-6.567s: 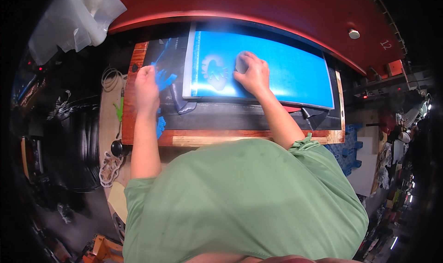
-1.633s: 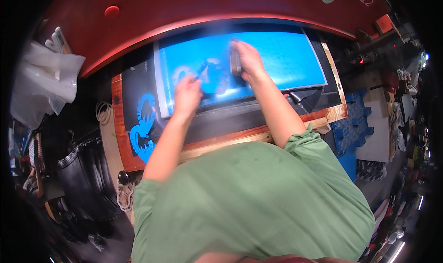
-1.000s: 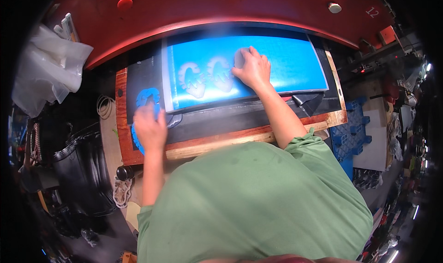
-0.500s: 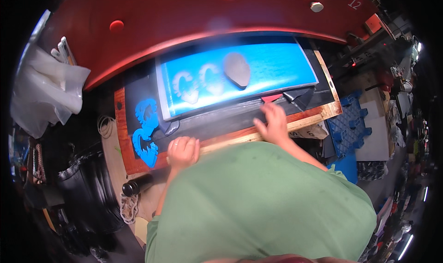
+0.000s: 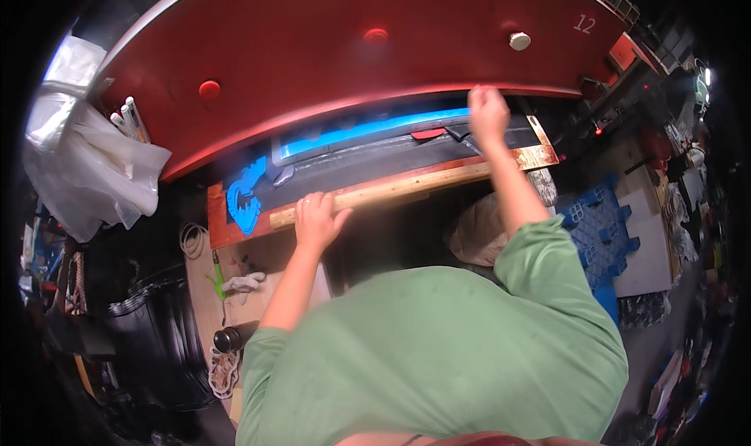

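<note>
Head view: at far left, a crumpled, translucent plastic bag (image 5: pixel 102 168) is hung; its contents cannot be made out. Below it, glossy, creased black plastic (image 5: pixel 152 344) is gathered. Beside the board, a smooth black cylindrical bottle (image 5: pixel 228 339) is laid on a pale wooden surface (image 5: pixel 270 278); its contents are hidden. Matte blue cut-out pieces (image 5: pixel 246 199), curved and toothed, are bunched at the board's left end. The left hand (image 5: pixel 316 221) is laid, unclenched, on the board's pale wooden front rail (image 5: pixel 407 186), thumb spread. Behind the rail, the flat, glossy blue sheet (image 5: pixel 383 123) is seen on a dark mat (image 5: pixel 352 156), its far side covered by the smooth red metal panel (image 5: pixel 305 47). The right hand (image 5: pixel 488 117) is raised at the panel's lower edge, fingers curled; whether anything is grasped cannot be told. At right, a blue lattice plastic pallet (image 5: pixel 598 227) is seen.
</note>
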Demonstrator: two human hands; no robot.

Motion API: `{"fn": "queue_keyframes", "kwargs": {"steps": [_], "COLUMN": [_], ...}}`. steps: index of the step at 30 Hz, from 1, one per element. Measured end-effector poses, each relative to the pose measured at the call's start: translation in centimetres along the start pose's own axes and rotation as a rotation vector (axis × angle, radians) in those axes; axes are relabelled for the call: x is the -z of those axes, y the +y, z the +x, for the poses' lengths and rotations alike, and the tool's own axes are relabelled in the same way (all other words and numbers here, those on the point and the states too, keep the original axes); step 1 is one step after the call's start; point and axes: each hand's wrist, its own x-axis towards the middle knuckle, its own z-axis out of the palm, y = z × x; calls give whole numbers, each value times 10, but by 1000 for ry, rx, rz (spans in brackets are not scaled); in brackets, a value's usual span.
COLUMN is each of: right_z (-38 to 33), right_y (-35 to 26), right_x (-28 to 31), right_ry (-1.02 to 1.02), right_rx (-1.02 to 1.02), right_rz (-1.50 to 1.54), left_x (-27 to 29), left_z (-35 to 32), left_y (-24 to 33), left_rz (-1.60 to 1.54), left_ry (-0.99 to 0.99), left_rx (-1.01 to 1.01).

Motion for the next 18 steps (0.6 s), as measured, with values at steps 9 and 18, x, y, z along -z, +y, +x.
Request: {"fn": "queue_keyframes", "kwargs": {"steps": [9,18], "right_z": [134,-116], "right_y": [85,64], "right_x": [49,7], "right_ry": [-160,-537], "right_rx": [40,387], "right_rz": [-93,-158], "left_x": [-18,-15], "left_z": [-2,-6], "left_y": [-1,-5], "left_rz": [-4,-10], "left_ry": [6,10], "left_rx": [91,174]}}
